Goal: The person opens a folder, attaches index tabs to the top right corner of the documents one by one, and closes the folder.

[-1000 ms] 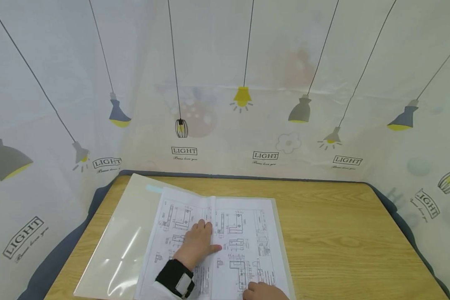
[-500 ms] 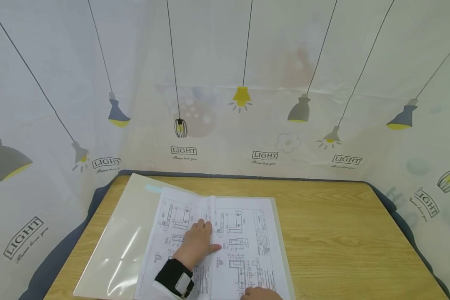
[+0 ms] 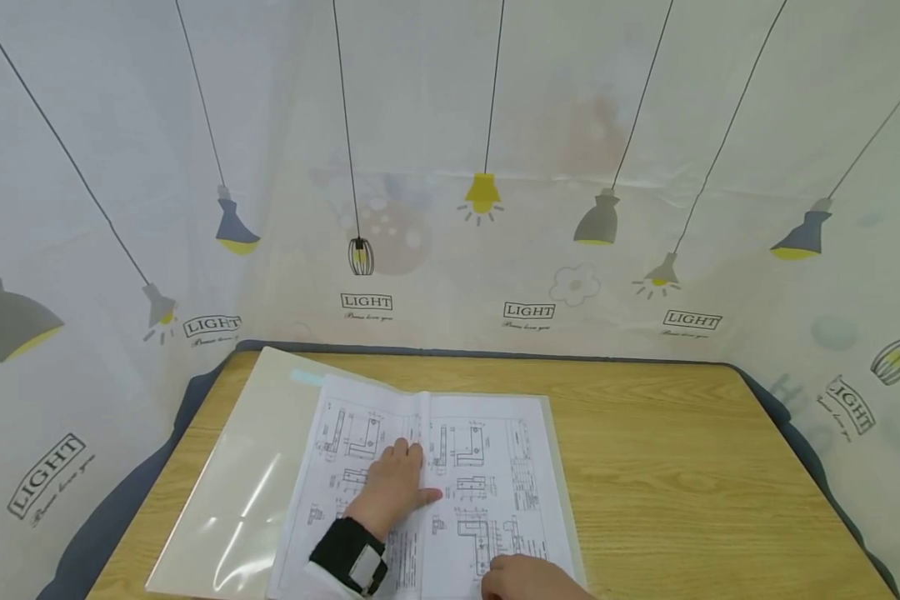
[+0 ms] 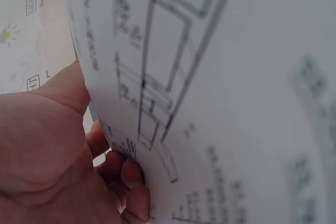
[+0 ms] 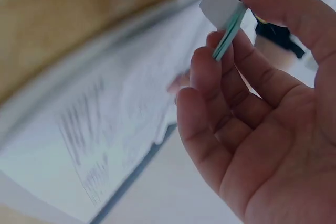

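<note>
An open booklet of printed technical drawings point(image 3: 487, 450) lies in a clear plastic folder, whose bare cover point(image 3: 232, 467) spreads to the left. My left hand point(image 3: 393, 483) rests across its inner fold, thumb on the right page and fingers on the left one. In the left wrist view, those fingers point(image 4: 137, 203) lie against the sheet. Over the lower part of the right page is my right hand point(image 3: 532, 577), partly cut off by the frame. Thumb and fingertips of that hand pinch a small pad with thin green layers point(image 5: 230, 31) and a white flap point(image 5: 218, 6), resembling sticky notes.
The folder lies on a wooden table point(image 3: 682, 475). A light-blue tab point(image 3: 307, 377) sticks out at the folder's top. A pale curtain printed with lamps point(image 3: 435, 250) stands around the table's back and sides.
My right hand dips slightly lower, then comes back up into view a little over the page's lower part. My left hand and the booklet stay in place.
</note>
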A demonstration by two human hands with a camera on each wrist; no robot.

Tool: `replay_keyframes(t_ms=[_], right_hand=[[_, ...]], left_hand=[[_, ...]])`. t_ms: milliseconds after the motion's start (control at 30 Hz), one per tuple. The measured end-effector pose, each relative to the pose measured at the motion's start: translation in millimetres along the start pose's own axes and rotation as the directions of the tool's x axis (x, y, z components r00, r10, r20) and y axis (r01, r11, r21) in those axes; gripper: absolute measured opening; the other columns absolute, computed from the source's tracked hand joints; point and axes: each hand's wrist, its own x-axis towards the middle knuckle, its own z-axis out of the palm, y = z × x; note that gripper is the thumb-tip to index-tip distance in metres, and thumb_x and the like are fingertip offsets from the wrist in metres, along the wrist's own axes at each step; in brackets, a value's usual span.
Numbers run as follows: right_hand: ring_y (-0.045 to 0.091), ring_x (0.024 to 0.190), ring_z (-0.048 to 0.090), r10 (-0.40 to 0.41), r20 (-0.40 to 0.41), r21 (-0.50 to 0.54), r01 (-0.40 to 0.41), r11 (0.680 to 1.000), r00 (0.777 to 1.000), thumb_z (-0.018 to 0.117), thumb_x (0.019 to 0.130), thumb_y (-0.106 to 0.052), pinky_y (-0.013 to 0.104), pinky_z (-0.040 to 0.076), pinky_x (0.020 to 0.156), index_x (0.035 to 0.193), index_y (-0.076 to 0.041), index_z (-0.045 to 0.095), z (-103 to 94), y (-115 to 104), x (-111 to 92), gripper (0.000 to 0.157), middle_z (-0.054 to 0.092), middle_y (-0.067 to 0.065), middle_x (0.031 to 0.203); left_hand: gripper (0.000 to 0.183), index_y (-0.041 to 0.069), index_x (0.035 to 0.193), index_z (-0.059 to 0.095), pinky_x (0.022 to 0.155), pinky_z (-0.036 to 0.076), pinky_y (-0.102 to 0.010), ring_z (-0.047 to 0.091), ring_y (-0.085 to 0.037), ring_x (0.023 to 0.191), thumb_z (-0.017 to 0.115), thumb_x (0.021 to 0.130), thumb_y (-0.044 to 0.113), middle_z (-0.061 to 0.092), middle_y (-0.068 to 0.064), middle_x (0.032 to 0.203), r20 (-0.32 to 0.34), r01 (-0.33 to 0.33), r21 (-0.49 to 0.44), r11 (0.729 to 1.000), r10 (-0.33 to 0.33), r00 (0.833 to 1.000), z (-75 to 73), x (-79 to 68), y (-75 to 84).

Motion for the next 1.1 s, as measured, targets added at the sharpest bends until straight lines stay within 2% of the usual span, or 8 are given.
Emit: replay_keyframes(t_ms=[67, 300, 500, 667, 800, 900, 1000, 1100], right_hand=[[-0.004, 0.063, 0.044, 0.099, -0.025, 0.07, -0.097, 0.993, 0.995, 0.068, 0.081, -0.042, 0.016, 0.043, 0.06, 0.082, -0.018, 0.071, -15.9, -1.9, -1.8, 0.023, 0.053, -0.017, 0.072], [-0.002, 0.071, 0.046, 0.17, -0.152, 0.064, -0.161, 0.985, 0.974, 0.077, 0.077, -0.024, 0.021, 0.047, 0.067, 0.092, -0.02, 0.071, -54.1, -1.3, -6.4, 0.017, 0.055, -0.016, 0.084], [-0.001, 0.073, 0.047, 0.203, -0.197, 0.041, -0.199, 0.979, 0.959, 0.078, 0.076, -0.025, 0.023, 0.048, 0.069, 0.089, -0.021, 0.071, -62.0, 0.2, -7.2, 0.015, 0.056, -0.016, 0.085], [0.0, 0.075, 0.048, 0.216, -0.225, 0.001, -0.222, 0.975, 0.95, 0.077, 0.076, -0.026, 0.025, 0.05, 0.071, 0.089, -0.021, 0.071, -62.9, 1.5, -7.6, 0.016, 0.057, -0.015, 0.088], [0.0, 0.076, 0.048, 0.202, -0.256, -0.019, -0.214, 0.977, 0.945, 0.078, 0.076, -0.025, 0.024, 0.05, 0.07, 0.089, -0.02, 0.071, -64.0, 4.0, -8.0, 0.016, 0.057, -0.015, 0.087], [0.0, 0.075, 0.048, 0.2, -0.271, -0.037, -0.218, 0.975, 0.942, 0.078, 0.075, -0.026, 0.023, 0.049, 0.068, 0.089, -0.019, 0.07, -66.0, 6.3, -8.5, 0.017, 0.056, -0.014, 0.086], [0.0, 0.074, 0.047, 0.2, -0.285, -0.053, -0.224, 0.973, 0.938, 0.078, 0.075, -0.026, 0.023, 0.049, 0.066, 0.088, -0.018, 0.07, -68.8, 8.4, -9.3, 0.017, 0.056, -0.014, 0.084], [0.0, 0.073, 0.048, 0.194, -0.302, -0.061, -0.222, 0.973, 0.933, 0.079, 0.074, -0.025, 0.023, 0.049, 0.066, 0.088, -0.017, 0.07, -72.6, 8.9, -10.8, 0.018, 0.056, -0.013, 0.084]], left_hand=[[0.067, 0.003, 0.113, 0.052, 0.065, 0.037, -0.031, 0.039, -0.018, 0.075, 0.07, 0.075, 0.054, 0.045, -0.007, 0.089, 0.005, 0.004, 0.001, 1.0, -0.004, 1.0, -1.4, -0.1, 0.8], [0.068, 0.003, 0.114, 0.051, 0.067, 0.039, -0.031, 0.04, -0.018, 0.075, 0.069, 0.075, 0.056, 0.046, -0.007, 0.09, 0.02, 0.016, 0.019, 1.0, -0.016, 1.0, -1.4, 1.4, 3.0], [0.07, 0.003, 0.115, 0.052, 0.068, 0.039, -0.032, 0.041, -0.019, 0.075, 0.071, 0.073, 0.056, 0.046, -0.008, 0.091, 0.004, 0.033, 0.021, 0.999, -0.033, 0.999, 4.4, 3.2, 2.1], [0.069, 0.002, 0.113, 0.053, 0.066, 0.038, -0.031, 0.041, -0.019, 0.074, 0.073, 0.073, 0.054, 0.046, -0.008, 0.089, -0.026, 0.035, 0.009, 0.999, -0.034, 0.999, 0.0, -1.3, 6.2], [0.061, 0.007, 0.111, 0.054, 0.063, 0.036, -0.029, 0.041, -0.017, 0.073, 0.078, 0.071, 0.047, 0.047, -0.005, 0.087, -0.024, 0.04, -0.09, 0.995, -0.042, 0.999, -8.7, -7.9, 13.3], [0.057, 0.013, 0.109, 0.055, 0.064, 0.039, -0.028, 0.045, -0.015, 0.075, 0.082, 0.068, 0.04, 0.05, -0.001, 0.089, 0.0, 0.03, -0.203, 0.979, -0.031, 1.0, -19.5, -15.5, 20.7], [0.057, 0.018, 0.113, 0.056, 0.066, 0.043, -0.028, 0.049, -0.013, 0.078, 0.084, 0.066, 0.037, 0.054, 0.001, 0.095, 0.025, -0.006, -0.335, 0.942, 0.015, 1.0, -32.7, -28.5, 29.0], [0.062, 0.02, 0.121, 0.056, 0.069, 0.045, -0.027, 0.052, -0.011, 0.084, 0.082, 0.068, 0.04, 0.057, 0.003, 0.099, 0.026, -0.046, -0.47, 0.881, 0.066, 0.997, -42.5, -43.0, 34.9]])
